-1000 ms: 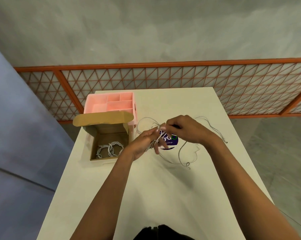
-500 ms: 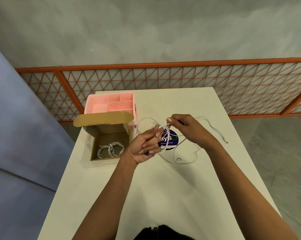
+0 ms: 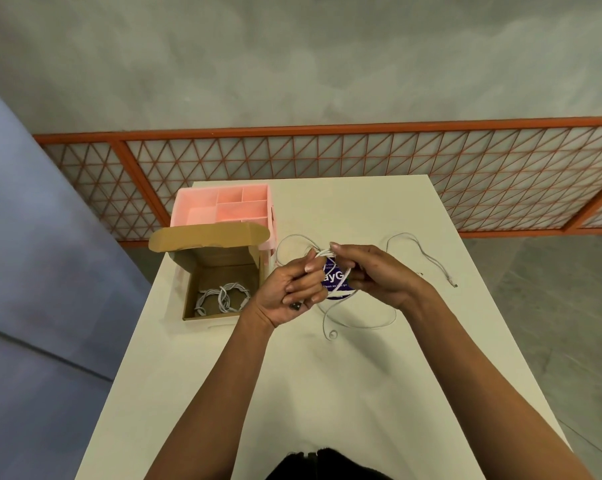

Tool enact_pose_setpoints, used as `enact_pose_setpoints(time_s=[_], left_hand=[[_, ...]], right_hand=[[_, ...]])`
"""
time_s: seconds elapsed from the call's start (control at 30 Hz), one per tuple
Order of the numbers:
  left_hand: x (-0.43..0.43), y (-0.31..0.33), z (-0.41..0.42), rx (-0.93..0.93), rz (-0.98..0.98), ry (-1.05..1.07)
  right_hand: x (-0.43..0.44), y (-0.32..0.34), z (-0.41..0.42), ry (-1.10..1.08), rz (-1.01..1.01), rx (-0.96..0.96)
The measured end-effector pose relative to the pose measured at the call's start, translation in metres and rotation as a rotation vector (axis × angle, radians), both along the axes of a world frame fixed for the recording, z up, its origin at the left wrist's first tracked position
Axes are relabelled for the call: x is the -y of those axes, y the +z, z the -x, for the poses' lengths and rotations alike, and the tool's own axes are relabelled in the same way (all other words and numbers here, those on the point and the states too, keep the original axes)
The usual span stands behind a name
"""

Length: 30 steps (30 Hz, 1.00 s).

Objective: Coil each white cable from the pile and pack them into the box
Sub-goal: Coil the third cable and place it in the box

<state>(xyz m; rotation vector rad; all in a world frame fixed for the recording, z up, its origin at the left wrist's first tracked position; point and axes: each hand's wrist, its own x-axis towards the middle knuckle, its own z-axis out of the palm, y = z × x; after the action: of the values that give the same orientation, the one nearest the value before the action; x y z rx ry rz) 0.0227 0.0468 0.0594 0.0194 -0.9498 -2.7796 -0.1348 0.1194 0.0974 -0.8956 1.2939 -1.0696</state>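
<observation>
Ideally the left hand [image 3: 289,289] pinches the white cable [image 3: 325,253] coil firmly while the right hand [image 3: 375,277], also gripping it, winds the slack tail [image 3: 362,326] snugly.

White cable [image 3: 358,325] here, cream table [image 3: 327,393], purple sticker [image 3: 334,277] with white lettering; brown cardboard box [image 3: 209,237], pink organiser [image 3: 223,206], and there's the orange railing [image 3: 327,128], a triangle lattice throughout.
</observation>
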Motion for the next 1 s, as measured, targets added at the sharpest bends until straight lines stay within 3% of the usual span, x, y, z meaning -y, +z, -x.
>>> enact_pose_setpoints(time_s=[0.2,0.33,0.53,0.67,1.0], left_hand=[[0.002,-0.004,0.0,-0.002,-0.053,0.043],[0.005,0.0,-0.003,-0.006,-0.029,0.146],[0.008,0.007,0.004,0.029,0.019,0.341],[0.012,0.012,0.01,0.205,0.28,0.517],[0.018,0.002,0.016,0.395,0.432,0.552]], right_hand=[[0.007,-0.006,0.0,-0.018,-0.092,0.168],[0.006,-0.008,0.012,-0.115,0.008,-0.028],[-0.002,-0.029,0.006,-0.072,0.047,-0.304],[-0.004,-0.038,-0.001,0.072,-0.02,-0.53],[-0.002,-0.012,-0.006,0.441,-0.057,-0.748]])
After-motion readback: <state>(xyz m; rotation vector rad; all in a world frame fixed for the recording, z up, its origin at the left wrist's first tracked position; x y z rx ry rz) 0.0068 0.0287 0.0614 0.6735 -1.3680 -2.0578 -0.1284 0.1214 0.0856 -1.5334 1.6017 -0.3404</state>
